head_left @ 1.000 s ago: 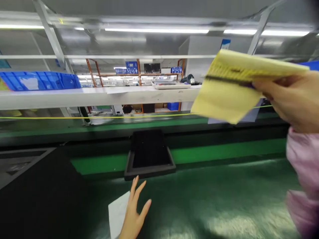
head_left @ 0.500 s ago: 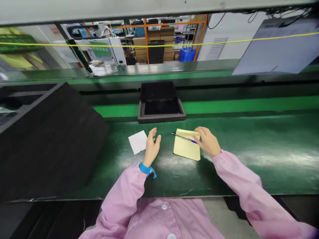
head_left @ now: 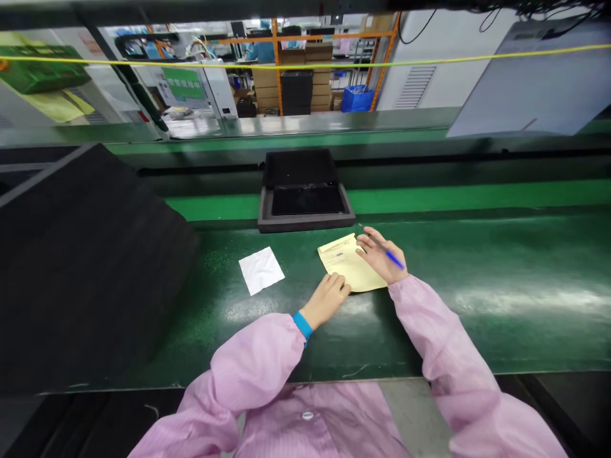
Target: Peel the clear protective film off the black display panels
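A yellow sheet of paper (head_left: 365, 272) lies on the green work surface, turned at a slant, with small writing near its upper left. My left hand (head_left: 328, 299), a blue band at its wrist, has curled fingers on the paper's lower left edge. Over the right side of the sheet, my right hand (head_left: 386, 259) holds a pen (head_left: 394, 259) with a blue end. The pen's dark tip points up and left, beyond the fingers. To the left, apart from both hands, a white square wipe (head_left: 261, 270) lies flat.
Behind the paper sits an open black foam box (head_left: 305, 224) with a dark flat panel inside. A large black foam block (head_left: 90, 267) takes up the left side. Across the back runs a yellow cord (head_left: 296, 66), and a hanging white sheet (head_left: 520, 83) is at upper right.
My left hand has moved right, from beside the wipe onto the paper. The paper has turned and its writing now shows. In my right hand the pen has swung to point up and away.
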The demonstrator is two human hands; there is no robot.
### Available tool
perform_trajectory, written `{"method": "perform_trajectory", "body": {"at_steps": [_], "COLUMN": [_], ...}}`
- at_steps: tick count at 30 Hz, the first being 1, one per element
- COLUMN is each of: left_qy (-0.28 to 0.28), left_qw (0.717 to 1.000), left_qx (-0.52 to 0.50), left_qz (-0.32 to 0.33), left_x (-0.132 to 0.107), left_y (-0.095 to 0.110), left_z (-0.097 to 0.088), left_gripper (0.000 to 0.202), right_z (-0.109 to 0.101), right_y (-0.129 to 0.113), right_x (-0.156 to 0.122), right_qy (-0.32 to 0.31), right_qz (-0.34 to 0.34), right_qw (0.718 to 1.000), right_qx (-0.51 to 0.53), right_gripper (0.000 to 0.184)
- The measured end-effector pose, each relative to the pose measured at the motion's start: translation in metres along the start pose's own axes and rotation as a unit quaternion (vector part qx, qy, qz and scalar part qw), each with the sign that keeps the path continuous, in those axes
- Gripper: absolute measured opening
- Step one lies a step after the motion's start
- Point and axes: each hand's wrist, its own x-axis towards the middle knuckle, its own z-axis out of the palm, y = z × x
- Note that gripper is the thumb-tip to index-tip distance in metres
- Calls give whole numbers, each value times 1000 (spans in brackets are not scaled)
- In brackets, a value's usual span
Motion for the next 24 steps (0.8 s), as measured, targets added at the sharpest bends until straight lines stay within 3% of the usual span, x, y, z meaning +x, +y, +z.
{"method": "perform_trajectory", "body": {"at_steps": [4, 9, 17, 24], "left_qy": [10, 7, -1, -11], "left_qw": [999, 999, 1000, 1000], "left_qx": [30, 32, 23, 8], "left_qz": [-1, 9, 16, 13], "left_x": [4, 3, -2, -2], "left_y": [17, 18, 18, 18], "left_z": [11, 17, 17, 12], "left_gripper": [13, 13, 20, 23], "right_z": [21, 38, 45, 49], "right_y": [0, 4, 15, 16], "right_x": [-6, -5, -4, -6], "right_qy": [-34, -75, 11, 0], "right_qz": [54, 100, 60, 24], "right_qw": [995, 987, 998, 999], "right_qx": [79, 103, 34, -49], "right_gripper": [44, 42, 47, 47]}}
